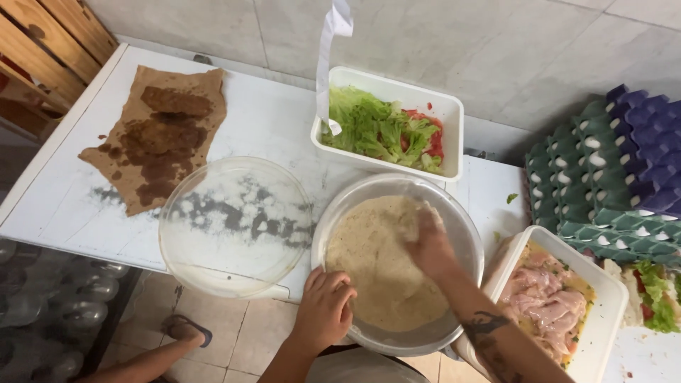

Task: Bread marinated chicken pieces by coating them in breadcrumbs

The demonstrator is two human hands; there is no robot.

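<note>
Both our hands work one clear bowl (464,234): left hand (325,306) clasps its rim, right hand (429,245), grip spread, presses the breadcrumbs (372,262).

Bowl (464,234): clear, round, upright at the white table's front edge, overhanging.
Breadcrumbs (376,262): pale beige, heaped across the bowl's bottom.

We see a white table (64,191) with a worn, scratched top, standing against a wall of large pale grey tiles (454,42). The floor (234,340) below has beige tiles with dark joints. In the upper left corner there are wooden slats (50,35), maybe from a crate or a pallet. Under the left side of the table lie clear empty bottles (50,312). The light is soft and even.
</note>
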